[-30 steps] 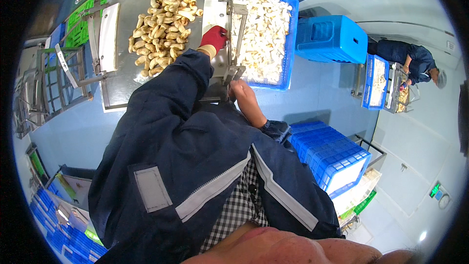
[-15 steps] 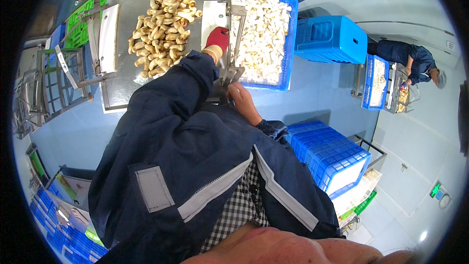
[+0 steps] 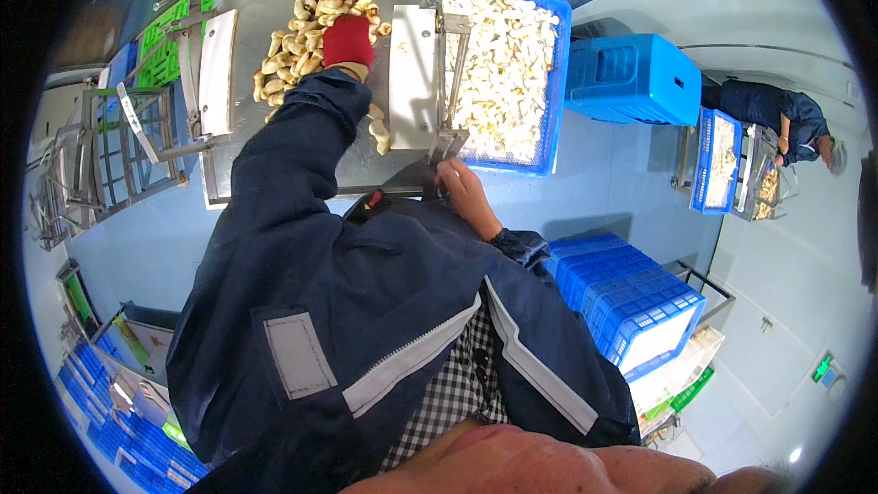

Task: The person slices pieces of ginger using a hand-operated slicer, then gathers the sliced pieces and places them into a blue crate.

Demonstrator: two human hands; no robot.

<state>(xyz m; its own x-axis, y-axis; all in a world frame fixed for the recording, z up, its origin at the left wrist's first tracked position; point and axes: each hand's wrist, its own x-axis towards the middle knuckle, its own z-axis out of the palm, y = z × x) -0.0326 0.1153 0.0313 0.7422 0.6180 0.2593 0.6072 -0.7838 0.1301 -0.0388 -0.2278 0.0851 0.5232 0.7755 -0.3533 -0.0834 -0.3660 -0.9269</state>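
Observation:
My left hand (image 3: 347,42), in a red glove, reaches into a pile of whole brown-and-cream mushrooms (image 3: 304,53) on a steel worktop (image 3: 240,78); its fingers are hidden beneath it. A few loose mushrooms (image 3: 379,133) lie beside a white board (image 3: 411,73) fixed on the worktop. Along that board's right side runs a metal cutter frame (image 3: 452,82). My bare right hand (image 3: 457,185) is closed on the metal handle at its near end. Just beyond stands a blue mesh crate (image 3: 554,91) full of pale cut mushroom pieces (image 3: 498,73).
A blue plastic tub (image 3: 631,78) stands right of the crate. Farther right, a co-worker in dark clothing (image 3: 777,119) bends over another cutter beside a blue crate (image 3: 706,160). Stacked blue crates (image 3: 631,293) are behind my right elbow. A metal frame (image 3: 114,155) stands at left.
My left hand has moved from the white board leftward and away into the mushroom pile, uncovering loose mushrooms beside the board. My right hand stays at the handle. The view has shifted slightly.

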